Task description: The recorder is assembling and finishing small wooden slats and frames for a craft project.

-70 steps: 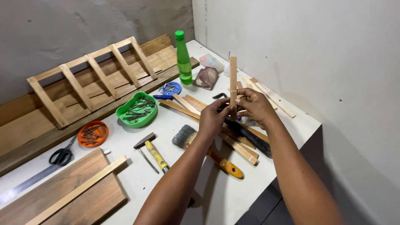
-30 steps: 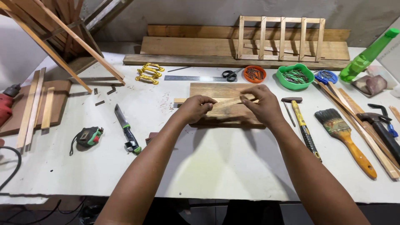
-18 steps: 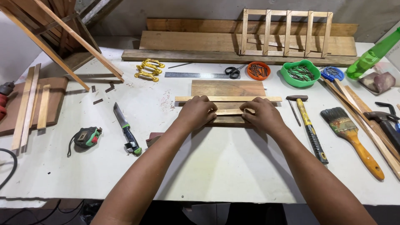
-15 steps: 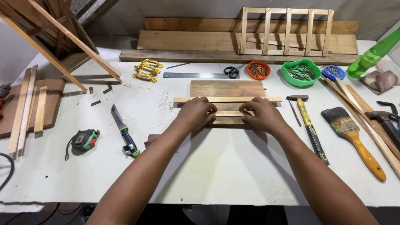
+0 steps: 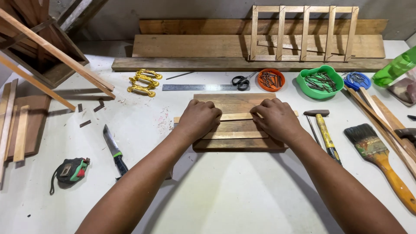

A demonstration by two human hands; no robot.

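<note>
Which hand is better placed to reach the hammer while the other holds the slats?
Right. The right hand rests on the slats nearest the hammer, just beside it. The left hand would probably have to cross over.

The left hand (image 5: 200, 118) and right hand (image 5: 277, 119) cover both ends of the thin wooden strips (image 5: 236, 117) at frame centre, so the finger grip is hidden. At the right edge, the green bottle (image 5: 396, 67) and paintbrush (image 5: 381, 162) are cut off. The contents of the orange bowl (image 5: 271, 79) are too small to tell.
</note>
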